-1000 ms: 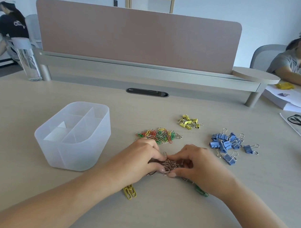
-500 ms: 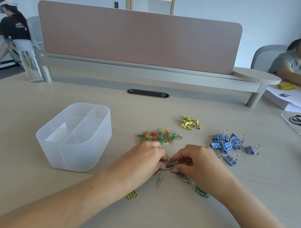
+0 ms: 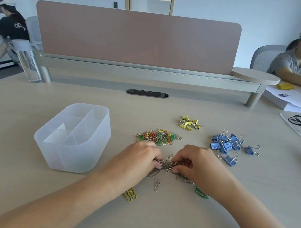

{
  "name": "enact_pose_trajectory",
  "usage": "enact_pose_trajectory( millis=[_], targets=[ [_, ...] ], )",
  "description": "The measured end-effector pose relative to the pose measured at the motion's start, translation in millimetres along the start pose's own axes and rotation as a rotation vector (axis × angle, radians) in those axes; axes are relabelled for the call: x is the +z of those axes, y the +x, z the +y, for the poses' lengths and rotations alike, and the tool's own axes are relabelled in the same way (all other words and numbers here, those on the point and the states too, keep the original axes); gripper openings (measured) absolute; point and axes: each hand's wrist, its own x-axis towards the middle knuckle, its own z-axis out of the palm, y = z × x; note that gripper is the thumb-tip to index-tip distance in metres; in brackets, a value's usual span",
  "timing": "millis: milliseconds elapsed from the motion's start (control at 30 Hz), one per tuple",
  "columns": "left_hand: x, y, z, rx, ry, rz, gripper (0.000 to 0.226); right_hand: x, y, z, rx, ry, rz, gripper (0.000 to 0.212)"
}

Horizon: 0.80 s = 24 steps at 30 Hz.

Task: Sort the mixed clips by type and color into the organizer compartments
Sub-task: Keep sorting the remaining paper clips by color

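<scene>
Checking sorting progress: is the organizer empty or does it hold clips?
Empty, as far as shows: the organizer has bare compartments, and the clip piles lie outside it on the desk.

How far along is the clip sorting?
Done: yellow binder clips, blue binder clips and coloured paper clips lie in piles. In hand: the left hand and right hand pinch silver paper clips. Left: the organizer looks empty, so every pile must go in.
</scene>
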Motion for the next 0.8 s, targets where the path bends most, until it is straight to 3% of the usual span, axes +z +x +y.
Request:
enact_pose_trajectory(
  millis=[267, 467, 800],
  targets=[
    [-10.0, -0.3, -6.9, -0.048, -0.047, 0.056, 0.01, -1.9, -1.8, 1.9, -0.026, -0.014, -0.009, 0.016],
    [-10.1, -2.4, -10.9, -0.161, -0.215, 0.135, 0.004, 0.8, -1.7, -0.3, -0.073, -0.065, -0.001, 0.016],
    [-7.3, -1.1, -14.6, -0.265, -0.286, 0.118, 0.007, 7.4, -2.6, -6.2, -0.054, -0.052, 0.071, 0.008]
  ],
)
